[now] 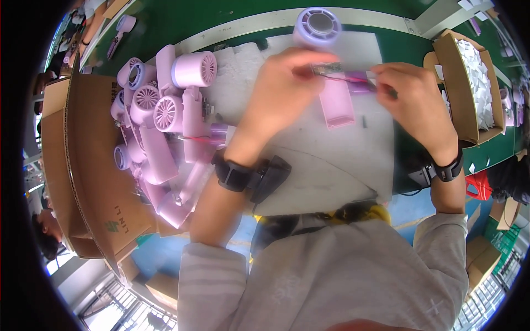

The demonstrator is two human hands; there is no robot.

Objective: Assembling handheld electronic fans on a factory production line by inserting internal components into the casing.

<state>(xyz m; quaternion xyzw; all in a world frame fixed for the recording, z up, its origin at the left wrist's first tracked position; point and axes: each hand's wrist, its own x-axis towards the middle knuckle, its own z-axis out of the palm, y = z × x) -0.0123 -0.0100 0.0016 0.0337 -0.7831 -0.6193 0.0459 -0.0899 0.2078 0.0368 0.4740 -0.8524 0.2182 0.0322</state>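
Observation:
My left hand (292,83) pinches a small green circuit board (328,68) above a white foam mat (326,160). Red and dark wires run from the board toward a purple cylindrical battery (361,86). At the battery's right end, my right hand (411,96) has its fingers closed; whether they grip the battery or its wires is hard to make out. Under the board a pink handle shell (337,105) shows its lower end. Just beyond my hands stands a lilac fan head (318,26); my hands hide whether it joins the shell.
Pink handheld fan bodies (165,118) are piled left of the mat, some with loose wires and batteries. Beside them stands a large cardboard box (91,165). At the right, a carton (461,91) holds many small white pieces. A metal rail (243,25) crosses the green table behind.

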